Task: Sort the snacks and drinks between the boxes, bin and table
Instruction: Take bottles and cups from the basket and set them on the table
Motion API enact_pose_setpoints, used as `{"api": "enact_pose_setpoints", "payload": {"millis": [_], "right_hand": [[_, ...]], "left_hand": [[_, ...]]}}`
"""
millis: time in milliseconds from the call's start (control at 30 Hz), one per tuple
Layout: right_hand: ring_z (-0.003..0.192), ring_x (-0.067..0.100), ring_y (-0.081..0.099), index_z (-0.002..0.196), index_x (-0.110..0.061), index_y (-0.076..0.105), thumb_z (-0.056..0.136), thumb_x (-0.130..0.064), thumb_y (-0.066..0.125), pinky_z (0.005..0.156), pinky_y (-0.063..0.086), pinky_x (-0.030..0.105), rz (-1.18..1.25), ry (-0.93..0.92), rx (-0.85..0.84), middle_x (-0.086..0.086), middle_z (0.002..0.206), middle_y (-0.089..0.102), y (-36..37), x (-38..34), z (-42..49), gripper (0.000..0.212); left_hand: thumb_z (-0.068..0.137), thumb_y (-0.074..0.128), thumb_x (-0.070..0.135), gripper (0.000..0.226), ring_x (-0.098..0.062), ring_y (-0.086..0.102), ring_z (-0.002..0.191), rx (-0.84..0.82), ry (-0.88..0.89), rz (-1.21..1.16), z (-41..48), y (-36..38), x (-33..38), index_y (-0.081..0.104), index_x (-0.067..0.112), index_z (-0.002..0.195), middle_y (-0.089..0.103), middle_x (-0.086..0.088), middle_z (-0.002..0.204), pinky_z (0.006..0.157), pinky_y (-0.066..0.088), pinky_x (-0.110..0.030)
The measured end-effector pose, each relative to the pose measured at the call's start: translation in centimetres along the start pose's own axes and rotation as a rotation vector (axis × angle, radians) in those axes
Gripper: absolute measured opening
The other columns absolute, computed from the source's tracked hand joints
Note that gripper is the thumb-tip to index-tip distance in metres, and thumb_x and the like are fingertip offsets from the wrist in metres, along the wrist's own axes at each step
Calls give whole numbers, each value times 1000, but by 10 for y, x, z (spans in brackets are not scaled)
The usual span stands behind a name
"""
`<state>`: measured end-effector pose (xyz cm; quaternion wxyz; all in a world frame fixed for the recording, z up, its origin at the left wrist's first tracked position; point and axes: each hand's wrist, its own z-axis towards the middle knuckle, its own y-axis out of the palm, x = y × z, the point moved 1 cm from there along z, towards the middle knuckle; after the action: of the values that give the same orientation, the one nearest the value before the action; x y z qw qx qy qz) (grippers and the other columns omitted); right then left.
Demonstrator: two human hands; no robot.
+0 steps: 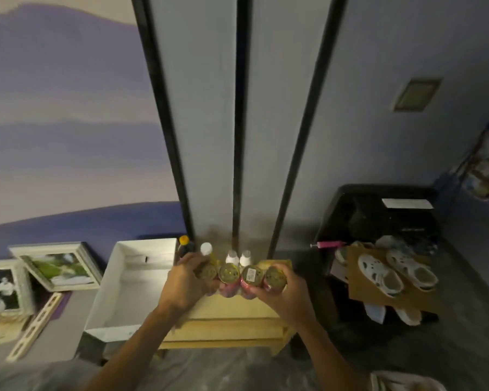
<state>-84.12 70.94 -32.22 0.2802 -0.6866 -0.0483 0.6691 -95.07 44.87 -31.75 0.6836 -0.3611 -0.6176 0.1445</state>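
Several pink drink cans with gold tops stand in a row on a small wooden table [232, 320]. My left hand [185, 286] grips the leftmost can [208, 272], and my right hand [283, 293] grips the rightmost can [275, 277]. Two more cans [228, 273] [251, 275] stand squeezed between them. Behind the row stand white-capped bottles [232, 256] [245, 257] [206, 249] and a dark bottle with a yellow cap [184, 244]. A white open box [130, 280] lies just left of the table and looks empty.
A black bin [378, 218] stands at the right, with white clogs [380, 273] on a cardboard sheet in front of it. Framed photos [60, 265] lean at the left. Wall panels rise right behind the table. Plastic sheeting covers the near floor.
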Motion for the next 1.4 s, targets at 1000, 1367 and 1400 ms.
{"api": "enact_pose_setpoints", "payload": {"millis": [1000, 1367, 1400], "right_hand": [[113, 8, 65, 131, -30, 59, 70, -63, 93, 94, 57, 30, -204, 237, -279, -15, 123, 68, 191, 233, 93, 77], [152, 15, 40, 160, -24, 41, 79, -87, 67, 118, 44, 35, -411, 42, -353, -5, 166, 41, 123, 127, 114, 106], [152, 16, 40, 159, -23, 41, 78, -87, 66, 119, 45, 36, -438, 3, -339, -4, 166, 41, 114, 113, 116, 106]], "left_hand": [[81, 90, 20, 65, -21, 58, 118, -111, -479, 14, 77, 154, -219, 55, 18, 136, 57, -2, 133, 97, 47, -29], [87, 67, 72, 84, -26, 62, 130, -28, -231, 243, 57, 75, -119, 35, 35, 156, 29, 11, 168, 98, 58, -48], [86, 65, 76, 86, -27, 62, 129, -11, -195, 271, 52, 64, -106, 35, 36, 155, 25, 12, 170, 98, 59, -49]]}}
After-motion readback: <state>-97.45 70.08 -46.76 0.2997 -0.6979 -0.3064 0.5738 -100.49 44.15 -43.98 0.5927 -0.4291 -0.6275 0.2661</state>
